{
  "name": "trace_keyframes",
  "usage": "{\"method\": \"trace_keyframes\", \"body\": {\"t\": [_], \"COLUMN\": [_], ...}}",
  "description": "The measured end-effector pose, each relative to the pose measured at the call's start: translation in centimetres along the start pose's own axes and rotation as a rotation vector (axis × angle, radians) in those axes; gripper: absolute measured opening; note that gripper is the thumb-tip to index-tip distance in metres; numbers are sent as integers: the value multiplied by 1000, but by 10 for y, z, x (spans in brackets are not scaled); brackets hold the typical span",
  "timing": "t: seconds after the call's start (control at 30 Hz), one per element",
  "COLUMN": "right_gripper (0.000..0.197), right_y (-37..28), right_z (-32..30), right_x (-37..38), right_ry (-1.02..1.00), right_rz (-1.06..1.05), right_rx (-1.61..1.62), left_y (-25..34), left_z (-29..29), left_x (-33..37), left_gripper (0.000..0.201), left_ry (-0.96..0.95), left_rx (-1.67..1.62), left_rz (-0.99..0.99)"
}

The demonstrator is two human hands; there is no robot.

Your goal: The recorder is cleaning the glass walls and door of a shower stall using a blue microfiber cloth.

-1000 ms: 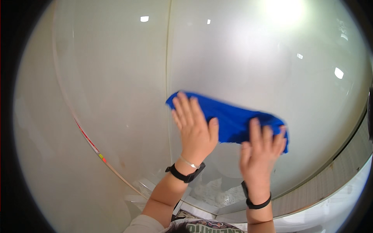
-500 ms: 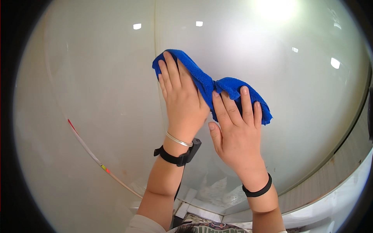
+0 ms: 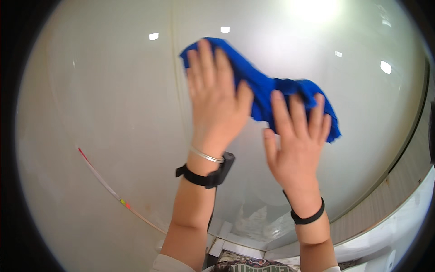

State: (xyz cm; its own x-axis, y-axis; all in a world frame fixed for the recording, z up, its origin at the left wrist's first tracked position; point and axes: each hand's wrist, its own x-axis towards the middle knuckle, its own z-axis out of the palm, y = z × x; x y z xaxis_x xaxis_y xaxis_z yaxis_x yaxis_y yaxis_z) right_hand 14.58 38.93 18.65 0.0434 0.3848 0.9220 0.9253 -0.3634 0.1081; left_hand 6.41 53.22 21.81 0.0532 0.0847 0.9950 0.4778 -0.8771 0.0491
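Note:
A blue cloth (image 3: 260, 86), bunched in the middle, is spread against a pale glossy panel (image 3: 122, 113). My left hand (image 3: 213, 97) lies on the cloth's upper left part, its fingers stretched out and a little blurred. Lower and to the right, my right hand (image 3: 297, 140) rests on the other end with fingers spread and thumb held apart, off the cloth. Neither hand is closed around the fabric. My left wrist carries a silver bangle (image 3: 205, 155) and a black strap with a small box (image 3: 199, 177); a black band (image 3: 310, 215) circles my right wrist.
A faint yellowish seam (image 3: 174, 50) runs down the panel left of the cloth. At the lower left, a thin white strip (image 3: 103, 182) with red, yellow and orange marks curves along a line. A pale ledge (image 3: 378, 206) borders the panel at the lower right.
Both hands and the cloth have shifted up the panel, the right hand also to the right. The cloth is stretched wider, and my left thumb now shows.

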Motion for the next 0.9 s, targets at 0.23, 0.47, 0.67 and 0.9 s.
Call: {"method": "trace_keyframes", "body": {"t": [0.23, 0.47, 0.67, 0.9], "right_gripper": [58, 62, 58, 61], "right_y": [24, 78, 103, 113], "right_z": [-22, -37, -57, -52], "right_x": [-9, -17, 13, -34], "right_ry": [41, 204, 236, 196], "right_rz": [187, 260, 158, 342], "right_rx": [-42, -122, -201, -259], "left_y": [35, 99, 142, 134], "left_z": [-8, -8, 6, 0], "left_x": [-27, -15, 19, -21], "left_gripper": [68, 63, 54, 62], "left_ry": [-129, -177, -34, -262], "left_rx": [-27, -217, -235, -332], "left_rz": [-24, 221, 296, 334]}}
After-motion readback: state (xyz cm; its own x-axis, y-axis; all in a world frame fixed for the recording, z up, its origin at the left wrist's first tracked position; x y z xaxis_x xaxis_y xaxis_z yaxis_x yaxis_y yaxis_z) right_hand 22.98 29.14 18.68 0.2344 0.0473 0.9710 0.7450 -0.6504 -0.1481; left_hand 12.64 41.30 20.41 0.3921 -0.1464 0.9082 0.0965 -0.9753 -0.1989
